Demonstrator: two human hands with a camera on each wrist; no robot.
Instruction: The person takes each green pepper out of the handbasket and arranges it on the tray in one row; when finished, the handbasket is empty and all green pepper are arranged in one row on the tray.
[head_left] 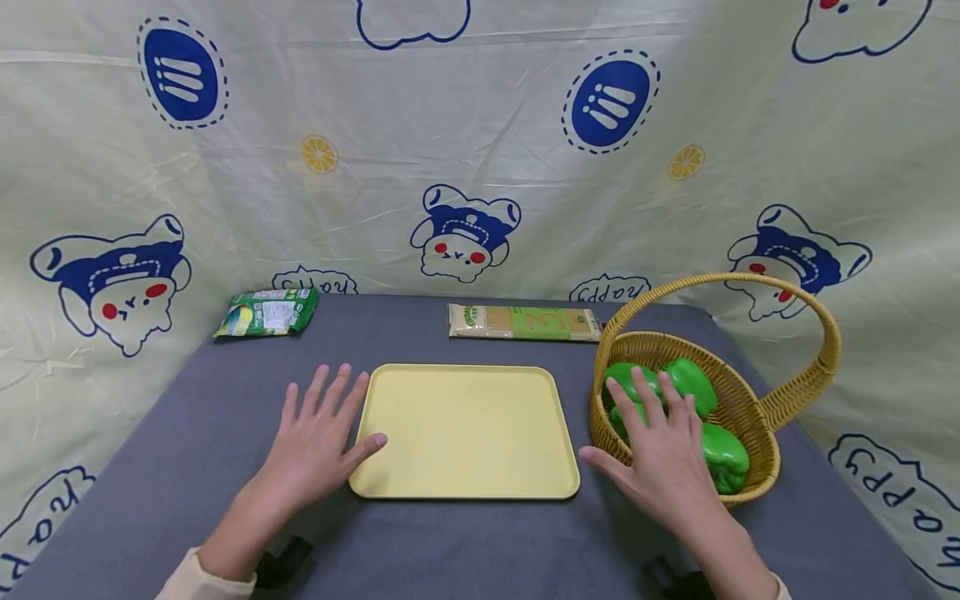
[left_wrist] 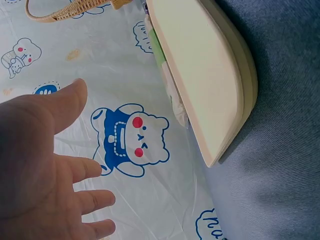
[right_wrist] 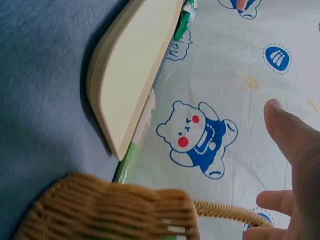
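Observation:
A pale yellow tray (head_left: 465,433) lies on the grey cloth between the two hands. My left hand (head_left: 315,442) is spread beside the tray's left edge, its thumb over or near the rim, holding nothing. To the right stands a wicker basket (head_left: 761,450) with a tall handle, holding several green bell peppers (head_left: 726,457). My right hand (head_left: 663,458) hovers in front of the basket with fingers extended, hiding part of the peppers in the head view. In the right wrist view its thumb and fingers (right_wrist: 276,201) are apart, with nothing between them.
A green snack packet (head_left: 270,313) lies at the back left of the table. Behind the tray is a long, flat package (head_left: 525,322) with a green label. A white printed curtain (head_left: 480,150) hangs behind the grey tablecloth (head_left: 465,550).

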